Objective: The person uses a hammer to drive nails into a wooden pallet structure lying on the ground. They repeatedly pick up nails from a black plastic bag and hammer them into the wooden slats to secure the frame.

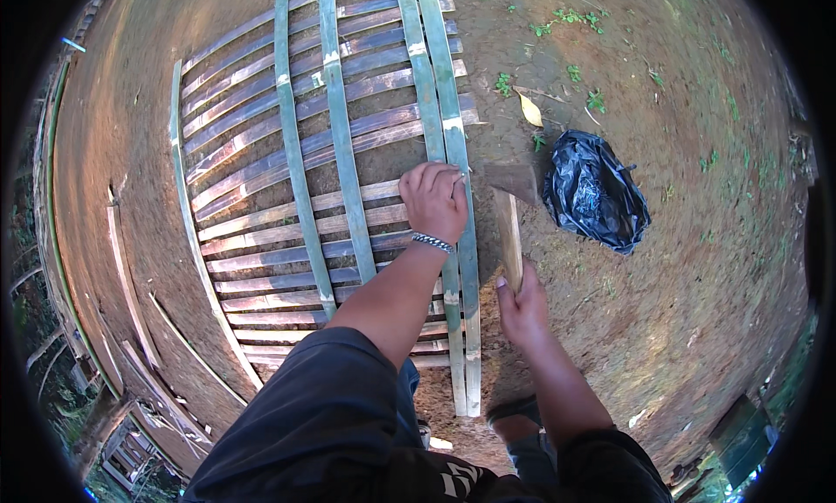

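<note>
A lattice of split bamboo [340,124] lies on the ground, its long green strips crossing over brown slats. My left hand [434,198], with a chain bracelet at the wrist, rests closed at the paired green strips [456,120] along the right side. A small pale bit shows by its thumb and forefinger, too small to name. In my right hand [522,307] is the wooden handle of a hatchet [509,233]. Its dark, flared metal head is just right of the strips, close to my left hand's fingertips.
A black plastic bag [596,189] lies on the dirt right of the hatchet head, with a yellow leaf [529,110] beyond it. Loose bamboo strips [131,276] are scattered at the left. My shoe [514,409] is near the lattice's near right corner.
</note>
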A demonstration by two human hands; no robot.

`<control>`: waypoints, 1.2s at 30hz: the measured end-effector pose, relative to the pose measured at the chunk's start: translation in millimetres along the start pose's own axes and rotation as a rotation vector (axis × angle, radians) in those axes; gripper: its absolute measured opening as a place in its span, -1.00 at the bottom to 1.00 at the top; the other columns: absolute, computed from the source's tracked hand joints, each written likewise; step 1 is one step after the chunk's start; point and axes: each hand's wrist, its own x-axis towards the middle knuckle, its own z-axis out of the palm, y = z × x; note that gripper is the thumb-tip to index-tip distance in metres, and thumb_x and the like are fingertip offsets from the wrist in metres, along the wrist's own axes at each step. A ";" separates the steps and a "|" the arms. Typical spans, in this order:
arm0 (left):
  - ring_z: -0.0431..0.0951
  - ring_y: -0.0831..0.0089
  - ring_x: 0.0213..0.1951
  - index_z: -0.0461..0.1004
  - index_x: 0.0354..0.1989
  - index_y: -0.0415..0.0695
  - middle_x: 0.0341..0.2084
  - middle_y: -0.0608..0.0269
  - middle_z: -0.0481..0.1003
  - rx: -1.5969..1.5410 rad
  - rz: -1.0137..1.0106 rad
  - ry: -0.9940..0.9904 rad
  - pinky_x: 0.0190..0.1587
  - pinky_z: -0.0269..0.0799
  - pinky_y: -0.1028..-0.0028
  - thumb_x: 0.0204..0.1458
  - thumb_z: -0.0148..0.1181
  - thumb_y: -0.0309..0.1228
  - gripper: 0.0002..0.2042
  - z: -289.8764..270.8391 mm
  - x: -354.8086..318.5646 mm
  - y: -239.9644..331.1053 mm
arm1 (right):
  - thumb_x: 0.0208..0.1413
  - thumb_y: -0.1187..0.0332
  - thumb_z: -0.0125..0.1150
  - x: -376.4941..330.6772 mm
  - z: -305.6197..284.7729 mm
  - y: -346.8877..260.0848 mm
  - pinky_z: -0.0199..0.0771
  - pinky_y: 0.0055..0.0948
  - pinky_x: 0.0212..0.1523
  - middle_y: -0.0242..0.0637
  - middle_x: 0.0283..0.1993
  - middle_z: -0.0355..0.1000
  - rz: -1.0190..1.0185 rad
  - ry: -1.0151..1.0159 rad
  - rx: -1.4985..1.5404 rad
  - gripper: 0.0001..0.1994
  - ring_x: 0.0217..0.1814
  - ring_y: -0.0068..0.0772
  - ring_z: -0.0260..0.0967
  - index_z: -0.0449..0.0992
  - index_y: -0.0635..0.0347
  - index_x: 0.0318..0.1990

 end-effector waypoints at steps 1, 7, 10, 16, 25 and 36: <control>0.51 0.20 0.04 0.55 -0.32 -0.03 -0.22 0.34 0.59 -0.001 -0.001 -0.004 0.19 0.23 0.11 0.00 0.31 -0.47 -0.91 -0.1 -0.5 0.0 | 0.33 0.37 0.11 1.7 -0.6 0.0 0.52 0.00 -0.03 0.24 -0.06 0.51 -0.025 -0.001 -0.022 -0.56 -0.05 0.33 0.53 0.28 0.34 0.30; 0.50 0.21 0.04 0.55 -0.33 -0.04 -0.23 0.33 0.58 -0.002 -0.011 -0.015 0.19 0.22 0.10 -0.04 0.30 -0.49 -0.89 -2.1 0.5 0.9 | 0.35 0.31 0.09 7.1 1.2 -4.1 0.51 0.13 -0.01 0.29 0.02 0.49 -0.078 0.023 -0.174 -0.53 -0.02 0.39 0.50 0.24 0.25 0.34; 0.49 0.21 0.04 0.55 -0.34 -0.04 -0.23 0.32 0.57 0.003 -0.030 -0.029 0.19 0.21 0.10 -0.05 0.30 -0.48 -0.90 -3.4 1.0 1.9 | 0.35 0.32 0.09 13.8 -2.2 -10.6 0.52 0.13 0.00 0.29 0.05 0.48 -0.139 0.015 -0.215 -0.52 -0.02 0.39 0.50 0.23 0.24 0.35; 0.49 0.20 0.03 0.55 -0.35 -0.06 -0.24 0.30 0.56 0.005 -0.028 -0.027 0.19 0.20 0.11 -0.04 0.28 -0.48 -0.91 -4.1 0.8 2.3 | 0.33 0.34 0.09 15.9 -1.7 -0.9 0.52 0.13 -0.01 0.25 0.06 0.49 -0.125 0.003 -0.244 -0.53 -0.01 0.37 0.50 0.25 0.21 0.35; 0.49 0.22 0.04 0.55 -0.36 -0.04 -0.24 0.32 0.57 -0.004 -0.050 -0.042 0.20 0.20 0.11 -0.06 0.27 -0.49 -0.91 -2.1 -0.2 1.9 | 0.31 0.36 0.10 15.9 -0.6 2.4 0.55 0.11 -0.06 0.24 0.07 0.50 -0.193 0.068 -0.246 -0.52 -0.05 0.36 0.52 0.26 0.20 0.35; 0.49 0.22 0.05 0.54 -0.39 -0.03 -0.24 0.33 0.57 0.003 -0.064 -0.046 0.21 0.19 0.11 -0.06 0.27 -0.50 -0.92 -1.9 0.5 0.6 | 0.29 0.38 0.12 18.8 -1.5 3.0 0.56 0.10 -0.09 0.23 -0.01 0.52 -0.153 0.051 -0.303 -0.52 -0.10 0.35 0.53 0.28 0.19 0.34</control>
